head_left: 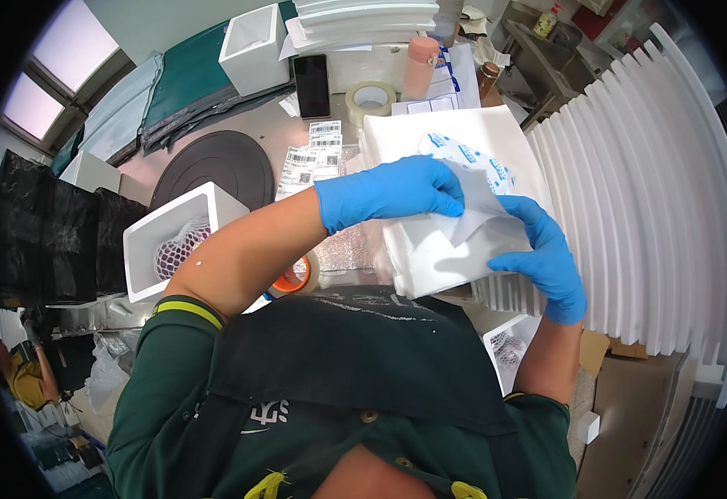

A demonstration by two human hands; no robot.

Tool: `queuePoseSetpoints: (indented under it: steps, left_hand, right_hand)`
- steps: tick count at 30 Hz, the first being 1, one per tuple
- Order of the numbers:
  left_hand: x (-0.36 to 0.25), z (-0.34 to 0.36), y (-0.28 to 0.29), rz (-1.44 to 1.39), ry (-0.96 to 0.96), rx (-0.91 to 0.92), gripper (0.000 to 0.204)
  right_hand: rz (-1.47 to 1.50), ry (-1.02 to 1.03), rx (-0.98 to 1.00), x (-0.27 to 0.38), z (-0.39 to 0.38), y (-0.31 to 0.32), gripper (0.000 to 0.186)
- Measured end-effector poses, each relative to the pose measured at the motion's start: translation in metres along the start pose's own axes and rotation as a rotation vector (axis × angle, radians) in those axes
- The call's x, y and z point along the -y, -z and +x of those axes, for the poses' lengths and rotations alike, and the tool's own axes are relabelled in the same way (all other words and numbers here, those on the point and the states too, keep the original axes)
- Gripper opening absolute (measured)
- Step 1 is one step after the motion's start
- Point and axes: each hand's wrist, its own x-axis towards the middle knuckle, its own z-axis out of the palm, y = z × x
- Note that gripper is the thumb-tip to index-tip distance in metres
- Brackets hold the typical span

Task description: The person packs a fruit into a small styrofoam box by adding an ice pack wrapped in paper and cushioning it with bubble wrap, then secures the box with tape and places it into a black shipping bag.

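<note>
Both my hands wear blue gloves. My left hand (397, 190) reaches across and pinches the top of a white plastic pouch (472, 179) with blue print. My right hand (546, 254) grips the same pouch at its lower right corner. The pouch lies on a white foam box (430, 254) in front of my chest. A thin white sheet hangs from the pouch between my hands.
An open white foam box (143, 245) holding net-wrapped fruit stands to the left. An orange tape roll (293, 279), label sheets (309, 162), a black phone (312, 85), a beige tape roll (370, 98) and a round black disc (214, 166) lie on the metal table. Stacked white foam panels (646, 191) fill the right.
</note>
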Motion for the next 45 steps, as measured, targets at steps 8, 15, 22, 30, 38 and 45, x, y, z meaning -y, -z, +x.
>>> queuePoseSetpoints:
  steps: [8,15,22,30,38,45]
  left_hand:
    - [-0.019,-0.012,-0.009,0.330,-0.424,-0.559,0.028]
    - [0.003,0.009,-0.040,0.931,-0.559,-0.507,0.032]
    - [-0.014,0.002,-0.034,0.712,-0.325,-0.454,0.022]
    - [-0.040,-0.047,-0.020,-0.246,-0.191,-0.634,0.073]
    - [-0.014,-0.089,-0.035,-0.513,-0.185,-0.575,0.090]
    - [-0.017,-0.177,0.032,-0.959,-0.379,-0.844,0.062]
  right_hand:
    - [-0.340,-0.062,-0.269,-0.034,0.081,-0.003,0.018]
    - [-0.151,-0.198,-0.056,-0.070,0.088,0.009,0.023]
    - [-0.008,-0.113,-0.231,-0.025,0.037,0.001,0.016]
    - [0.413,0.118,-0.401,0.015,-0.015,-0.055,0.052]
    - [0.931,-0.113,-0.059,0.017,-0.028,-0.097,0.074]
    - [0.176,-0.365,0.457,0.028,-0.024,-0.152,0.030]
